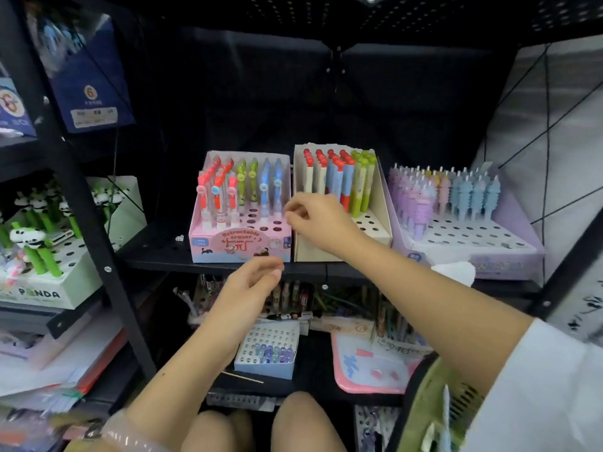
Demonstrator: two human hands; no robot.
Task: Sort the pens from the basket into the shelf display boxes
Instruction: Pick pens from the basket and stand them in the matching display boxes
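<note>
Three display boxes stand side by side on the black shelf (228,267). The pink box (239,246) holds red, green and blue pens in its back rows. The cream box (310,252) holds red-topped and green pens. The lilac box (470,252) holds purple, pink and blue pens. My right hand (321,221) hovers between the pink and cream boxes, fingers curled, nothing visible in it. My left hand (251,285) hangs below the shelf edge, fingers loosely apart, holding nothing. A green basket (434,409) sits at the lower right by my sleeve.
A green-and-white panda pen box (49,288) stands on the left shelf unit behind a black upright post (98,239). On the lower shelf sit a small white box with purple pens (267,353), a pink tray (368,367) and loose pens. Papers pile at lower left.
</note>
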